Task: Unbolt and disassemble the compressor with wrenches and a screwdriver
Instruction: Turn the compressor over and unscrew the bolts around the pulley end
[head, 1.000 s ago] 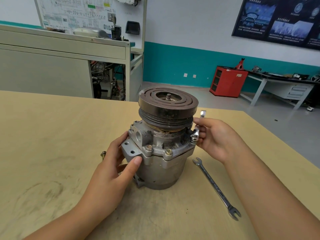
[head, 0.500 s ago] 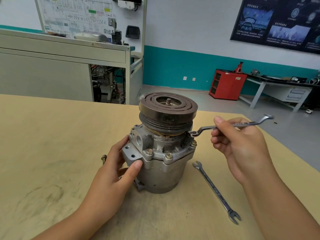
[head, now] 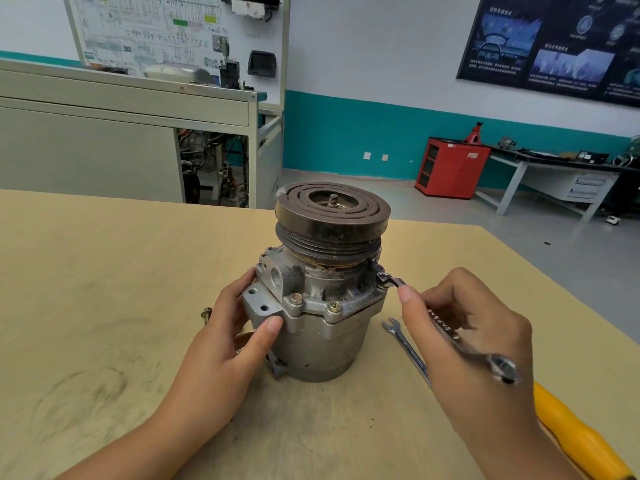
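Observation:
The grey compressor [head: 322,334] stands upright on the wooden table [head: 104,271], its rusty pulley [head: 332,216] on top. My left hand [head: 235,341] grips its left side, thumb on the flange. My right hand [head: 464,344] holds a small wrench [head: 450,332], whose open end sits on the bolt [head: 382,277] at the compressor's right flange. Two more flange bolts [head: 296,299] face me at the front. A second wrench [head: 407,348] lies on the table just right of the compressor, partly hidden by my right hand.
A loose bolt [head: 206,315] lies on the table behind my left hand. A yellow handle [head: 581,438] lies at the lower right, near the table's right edge. Beyond the table stand a grey bench [head: 121,98] and a red cabinet [head: 450,168].
My right hand swung the wrench from pointing away to the right round toward me, its open end now lower at the right flange bolt. My left hand has stayed on the compressor.

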The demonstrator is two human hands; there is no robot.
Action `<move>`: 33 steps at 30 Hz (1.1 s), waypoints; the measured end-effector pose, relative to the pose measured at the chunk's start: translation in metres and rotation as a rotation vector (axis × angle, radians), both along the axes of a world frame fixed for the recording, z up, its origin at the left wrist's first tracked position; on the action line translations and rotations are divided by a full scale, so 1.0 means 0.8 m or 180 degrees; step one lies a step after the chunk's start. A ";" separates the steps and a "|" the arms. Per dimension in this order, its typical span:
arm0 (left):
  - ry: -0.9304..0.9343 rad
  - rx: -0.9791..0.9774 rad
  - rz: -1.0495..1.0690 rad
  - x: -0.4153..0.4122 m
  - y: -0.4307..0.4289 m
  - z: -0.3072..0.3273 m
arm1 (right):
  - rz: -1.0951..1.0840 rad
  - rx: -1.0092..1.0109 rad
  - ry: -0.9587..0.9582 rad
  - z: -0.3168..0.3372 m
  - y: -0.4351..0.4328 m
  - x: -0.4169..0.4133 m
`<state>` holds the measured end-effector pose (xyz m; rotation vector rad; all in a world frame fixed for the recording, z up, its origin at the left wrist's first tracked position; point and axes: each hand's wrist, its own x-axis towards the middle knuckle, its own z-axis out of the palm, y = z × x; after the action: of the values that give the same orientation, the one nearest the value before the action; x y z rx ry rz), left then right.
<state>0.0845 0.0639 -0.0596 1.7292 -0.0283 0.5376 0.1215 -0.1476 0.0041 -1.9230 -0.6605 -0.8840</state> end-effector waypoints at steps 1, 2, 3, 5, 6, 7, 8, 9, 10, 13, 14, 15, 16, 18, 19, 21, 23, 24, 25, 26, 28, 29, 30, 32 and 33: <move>-0.0002 0.0000 -0.0001 0.000 0.000 0.000 | 0.0009 -0.0063 -0.0026 -0.001 0.001 -0.002; -0.0006 -0.0003 0.0001 0.000 0.000 0.000 | 0.0014 -0.0093 -0.0016 -0.002 0.002 -0.004; -0.0010 -0.0008 0.0003 0.000 0.000 0.000 | 0.0019 -0.0086 0.0022 -0.003 0.002 -0.005; -0.0017 -0.0009 -0.0002 -0.001 0.000 0.000 | 0.0055 0.0002 0.0154 -0.004 0.001 -0.006; -0.0020 -0.0009 -0.0004 -0.001 0.000 0.000 | 0.0071 0.0038 0.0218 -0.004 0.001 -0.006; -0.0018 -0.0015 -0.0004 -0.001 0.000 0.001 | 0.0079 0.0039 0.0248 -0.003 0.001 -0.006; -0.0013 -0.0022 -0.0001 -0.001 0.000 0.001 | 0.0079 -0.0020 0.0224 -0.003 0.001 -0.007; -0.0006 -0.0025 0.0005 -0.001 -0.001 0.001 | 0.0076 -0.0137 0.0147 -0.003 0.002 -0.007; -0.0001 -0.0026 0.0010 -0.001 -0.001 0.001 | 0.0068 -0.0279 0.0055 -0.004 0.003 -0.008; 0.0006 -0.0026 0.0026 -0.001 -0.002 0.002 | 0.0024 -0.0516 -0.0022 -0.004 0.003 -0.008; 0.0011 -0.0029 0.0035 -0.001 -0.002 0.002 | 0.0032 -0.0512 0.0014 -0.004 0.002 -0.008; 0.0016 -0.0036 0.0040 -0.001 -0.002 0.002 | 0.0080 -0.0443 0.0084 -0.003 0.001 -0.007; 0.0021 -0.0042 0.0042 -0.002 -0.002 0.003 | 0.0181 -0.0286 0.0210 -0.002 0.001 -0.006; 0.0028 -0.0041 0.0043 -0.002 -0.002 0.004 | 0.0375 0.0142 0.0589 0.000 -0.005 -0.002; 0.0030 -0.0035 0.0046 -0.002 -0.003 0.004 | 0.0417 0.0319 0.0795 0.001 -0.008 0.001; 0.0028 -0.0035 0.0047 -0.002 -0.004 0.005 | 0.0549 0.0670 0.1170 0.003 -0.016 0.009; 0.0020 -0.0052 0.0037 -0.002 -0.004 0.005 | 0.0811 0.1047 0.1557 0.006 -0.025 0.021; 0.0015 -0.0064 0.0025 -0.002 -0.004 0.005 | 0.0995 0.1208 0.1782 0.007 -0.029 0.027; 0.0004 -0.0082 0.0009 -0.002 -0.004 0.005 | 0.1227 0.1355 0.2033 0.008 -0.034 0.034; -0.0009 -0.0101 -0.0003 -0.001 -0.004 0.005 | 0.1475 0.1510 0.2310 0.008 -0.037 0.040; -0.0016 -0.0103 -0.0004 -0.001 -0.004 0.005 | 0.1858 0.1885 0.2903 0.005 -0.042 0.055; -0.0014 -0.0093 -0.0004 -0.001 -0.004 0.005 | 0.1961 0.2061 0.3180 0.002 -0.044 0.063; -0.0015 -0.0084 -0.0008 -0.001 -0.004 0.005 | 0.2028 0.2197 0.3411 -0.001 -0.044 0.070; -0.0019 -0.0062 -0.0014 -0.001 -0.003 0.005 | 0.2122 0.2363 0.3749 -0.005 -0.044 0.085; -0.0020 -0.0055 -0.0012 -0.001 -0.003 0.004 | 0.2152 0.2360 0.3860 -0.005 -0.043 0.091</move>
<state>0.0837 0.0616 -0.0561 1.7102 -0.0313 0.5392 0.1945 -0.1820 0.0004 -1.0892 -0.1318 0.4635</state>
